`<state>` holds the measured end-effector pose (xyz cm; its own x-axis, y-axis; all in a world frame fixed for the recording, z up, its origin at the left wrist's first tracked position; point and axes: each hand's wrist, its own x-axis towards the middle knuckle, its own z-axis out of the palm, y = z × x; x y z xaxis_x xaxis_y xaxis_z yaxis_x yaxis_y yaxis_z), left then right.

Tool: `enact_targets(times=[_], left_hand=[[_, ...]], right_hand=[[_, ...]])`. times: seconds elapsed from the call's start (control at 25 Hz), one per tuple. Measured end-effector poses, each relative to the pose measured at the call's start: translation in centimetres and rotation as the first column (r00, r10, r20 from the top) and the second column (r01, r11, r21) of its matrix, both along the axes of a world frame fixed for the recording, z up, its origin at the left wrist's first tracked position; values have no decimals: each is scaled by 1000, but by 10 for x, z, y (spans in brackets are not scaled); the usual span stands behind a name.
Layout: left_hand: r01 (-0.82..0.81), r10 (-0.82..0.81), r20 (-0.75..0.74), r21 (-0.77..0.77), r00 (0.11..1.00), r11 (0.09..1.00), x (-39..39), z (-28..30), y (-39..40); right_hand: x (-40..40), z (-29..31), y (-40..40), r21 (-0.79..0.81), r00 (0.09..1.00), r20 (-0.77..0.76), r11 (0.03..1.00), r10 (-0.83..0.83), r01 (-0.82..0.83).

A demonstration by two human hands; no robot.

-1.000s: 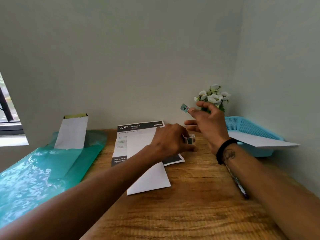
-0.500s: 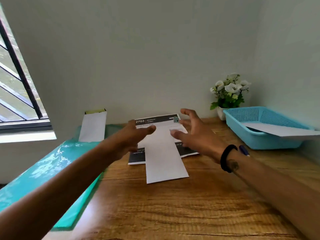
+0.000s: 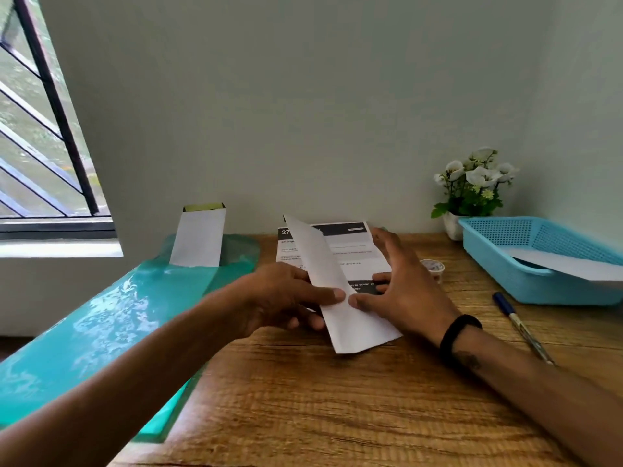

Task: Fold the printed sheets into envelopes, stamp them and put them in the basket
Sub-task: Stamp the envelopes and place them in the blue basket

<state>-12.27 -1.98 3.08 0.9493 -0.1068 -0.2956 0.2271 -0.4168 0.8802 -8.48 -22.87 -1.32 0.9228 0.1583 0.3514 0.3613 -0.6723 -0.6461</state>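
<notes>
Envelope (image 3: 323,261) now up off the one printed sheet (image 3: 357,251), left hand (image 3: 279,298) tight on it, right hand (image 3: 404,291) flat; one basket (image 3: 573,291).

Matt paper envelope (image 3: 340,298), grainy wood table (image 3: 337,406), glossy plastic sheet (image 3: 101,325).

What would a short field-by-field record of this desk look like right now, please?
left hand: pinches the white envelope, thumb on top
right hand: fingers spread, thumb touching the white envelope
white envelope: far end tilted up over the printed sheet
printed sheet: flat on the wooden table, partly covered
basket: blue, at right, a second envelope lying across it
stamp roll: on the table between sheet and basket
pen: on the table near the basket
</notes>
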Motion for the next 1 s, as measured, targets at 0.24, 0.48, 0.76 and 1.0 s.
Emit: enact_targets(times=[0.24,0.48,0.76,1.0], left_hand=[[-95,156,339,-190,928,977,26,4,0],[-51,292,387,-526,875,849,40,-11,6],[4,254,502,-455,827,890,45,-28,0],[-11,288,543,-456,789,890,46,-32,0]], right_hand=[[-3,22,-7,314,951,290,949,-108,12],[-19,44,-6,592,999,32,805,30,-43],[-20,39,-3,494,991,-92,869,97,-40],[-21,37,-3,471,992,-74,880,104,-57]])
